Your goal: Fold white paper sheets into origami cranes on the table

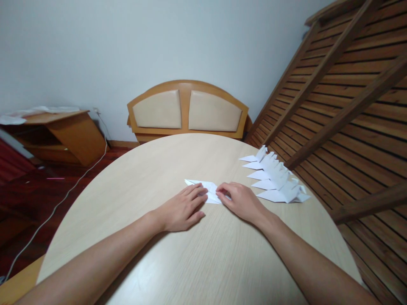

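Note:
A folded white paper lies flat on the pale round table, its narrow pointed end toward the left. My left hand rests palm down on the paper's left part, fingers spread and thumb on the table. At the paper's right part, my right hand has thumb and index finger pinched together on its edge; its other fingers are curled. Part of the paper is hidden under both hands. To the right stands a row of several folded white paper figures with pointed ends.
Slatted wooden panels lean along the right side. Beyond the table's far edge is a padded headboard. A wooden desk and a white cable are on the left.

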{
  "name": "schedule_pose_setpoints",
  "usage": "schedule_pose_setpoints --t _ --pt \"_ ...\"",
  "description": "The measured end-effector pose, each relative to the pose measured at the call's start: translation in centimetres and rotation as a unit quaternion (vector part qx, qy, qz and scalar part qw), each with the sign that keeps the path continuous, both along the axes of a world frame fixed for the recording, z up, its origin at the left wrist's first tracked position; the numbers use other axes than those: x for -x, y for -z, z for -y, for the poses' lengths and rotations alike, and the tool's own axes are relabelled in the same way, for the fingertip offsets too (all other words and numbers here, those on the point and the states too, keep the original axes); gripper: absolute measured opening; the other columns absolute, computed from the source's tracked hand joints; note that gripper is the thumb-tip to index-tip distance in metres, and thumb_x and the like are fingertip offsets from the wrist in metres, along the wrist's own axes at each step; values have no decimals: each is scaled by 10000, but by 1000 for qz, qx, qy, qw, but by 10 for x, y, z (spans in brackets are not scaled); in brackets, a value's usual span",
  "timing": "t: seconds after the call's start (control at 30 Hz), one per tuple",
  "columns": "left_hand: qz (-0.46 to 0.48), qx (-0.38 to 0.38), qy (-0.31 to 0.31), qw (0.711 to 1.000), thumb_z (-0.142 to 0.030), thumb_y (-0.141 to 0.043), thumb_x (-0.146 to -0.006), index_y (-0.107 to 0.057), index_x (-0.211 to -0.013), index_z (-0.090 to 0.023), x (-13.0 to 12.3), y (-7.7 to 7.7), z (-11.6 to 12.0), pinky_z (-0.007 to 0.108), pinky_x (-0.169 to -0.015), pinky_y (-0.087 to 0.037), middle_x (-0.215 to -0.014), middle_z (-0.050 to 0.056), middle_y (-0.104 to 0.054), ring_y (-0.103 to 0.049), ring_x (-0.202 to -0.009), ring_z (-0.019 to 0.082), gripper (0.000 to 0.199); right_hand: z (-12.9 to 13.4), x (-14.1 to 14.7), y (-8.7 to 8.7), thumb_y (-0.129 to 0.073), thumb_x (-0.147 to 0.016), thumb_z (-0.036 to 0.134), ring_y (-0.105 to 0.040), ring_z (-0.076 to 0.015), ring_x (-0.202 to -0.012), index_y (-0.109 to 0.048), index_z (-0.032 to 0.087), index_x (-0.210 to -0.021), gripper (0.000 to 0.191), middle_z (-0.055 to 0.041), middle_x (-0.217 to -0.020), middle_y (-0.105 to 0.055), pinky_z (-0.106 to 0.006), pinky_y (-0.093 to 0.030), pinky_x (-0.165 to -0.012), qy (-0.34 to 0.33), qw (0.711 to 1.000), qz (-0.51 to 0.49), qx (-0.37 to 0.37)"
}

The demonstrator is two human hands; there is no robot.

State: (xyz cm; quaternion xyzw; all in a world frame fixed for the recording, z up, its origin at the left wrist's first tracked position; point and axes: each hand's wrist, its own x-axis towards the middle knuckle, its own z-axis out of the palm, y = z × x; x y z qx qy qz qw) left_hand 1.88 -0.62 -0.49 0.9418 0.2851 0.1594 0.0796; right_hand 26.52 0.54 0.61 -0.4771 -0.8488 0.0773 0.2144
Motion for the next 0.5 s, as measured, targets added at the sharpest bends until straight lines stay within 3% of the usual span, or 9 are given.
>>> schedule_pose_setpoints --t 0.1,0.23,0.5 --pt "7 15 16 1000 -362 -535 -959 -519 -1317 -160 2 3 0 542 -1176 -333 -1560 186 -387 -281 -1486 336 412 -5 2 10 -547 -955 242 -677 -204 -869 -697 208 -1008 162 -57 -950 -737 -327 -512 -779 11 998 -64 8" --pt "-2 35 30 999 -412 -536 -961 -514 -1312 -162 3 3 0 544 -1183 -319 -1552 180 -410 -298 -1481 332 431 -7 7 20 -578 -946 237 -645 -236 -1030 -688 191 -1100 194 -79 -1090 -737 -396 -495 -930 7 996 -84 -8" --pt "-15 29 36 999 -456 -553 -944 -463 -1419 -197 1 -2 2 567 -1160 -328 -1530 145 -455 -369 -1441 354 548 -8 10 22 -605 -917 161 -644 -206 -1005 -709 204 -972 125 -56 -1029 -728 -376 -492 -928 -23 991 -131 -13"
